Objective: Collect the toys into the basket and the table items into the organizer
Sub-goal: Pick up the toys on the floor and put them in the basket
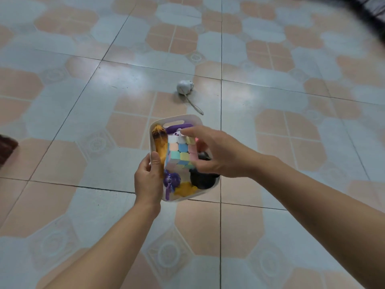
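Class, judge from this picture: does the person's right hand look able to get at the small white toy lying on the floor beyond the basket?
Probably yes. The right hand hovers over the basket, fingers spread around the pastel cube; bare floor surrounds the white toy, though it needs a forward stretch.

We see a tiled floor (116, 80) patterned with peach octagons and pale grey-blue shapes, crossed by dark grout lines and carrying a soft sheen of reflected light. Taking that glossy patch as our landmark, a dark reddish-brown thing (7, 149) sits well to its lower left, cut off by the picture's left edge, and we cannot tell what it is. Far to the upper right of the sheen, a blurred black mass (366, 15) fills the corner, too smeared for us to identify.
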Demonstrator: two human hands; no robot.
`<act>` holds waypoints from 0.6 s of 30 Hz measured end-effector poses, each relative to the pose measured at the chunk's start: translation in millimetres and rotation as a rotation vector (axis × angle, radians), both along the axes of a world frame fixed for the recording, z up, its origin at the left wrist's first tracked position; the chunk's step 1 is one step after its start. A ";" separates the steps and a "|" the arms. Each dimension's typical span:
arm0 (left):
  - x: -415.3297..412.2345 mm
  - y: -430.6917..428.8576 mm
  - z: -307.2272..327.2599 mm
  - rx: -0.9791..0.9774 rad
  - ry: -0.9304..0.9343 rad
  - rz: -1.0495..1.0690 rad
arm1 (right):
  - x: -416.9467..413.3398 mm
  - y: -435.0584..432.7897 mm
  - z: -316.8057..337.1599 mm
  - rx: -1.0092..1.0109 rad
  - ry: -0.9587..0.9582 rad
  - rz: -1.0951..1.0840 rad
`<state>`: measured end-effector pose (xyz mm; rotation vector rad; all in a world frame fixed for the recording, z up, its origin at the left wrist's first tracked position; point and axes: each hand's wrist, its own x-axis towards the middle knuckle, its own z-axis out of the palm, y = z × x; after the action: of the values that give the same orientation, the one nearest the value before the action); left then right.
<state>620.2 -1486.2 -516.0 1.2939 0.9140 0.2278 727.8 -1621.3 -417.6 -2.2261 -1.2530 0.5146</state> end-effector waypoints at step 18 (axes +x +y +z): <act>33.7 52.9 -5.9 -0.076 0.025 -0.182 | 5.5 42.5 -1.6 -0.329 -0.025 -0.012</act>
<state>653.9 -1433.3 -522.0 1.3034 0.8125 0.0344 733.3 -1578.7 -419.2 -2.5139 -1.2399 0.7354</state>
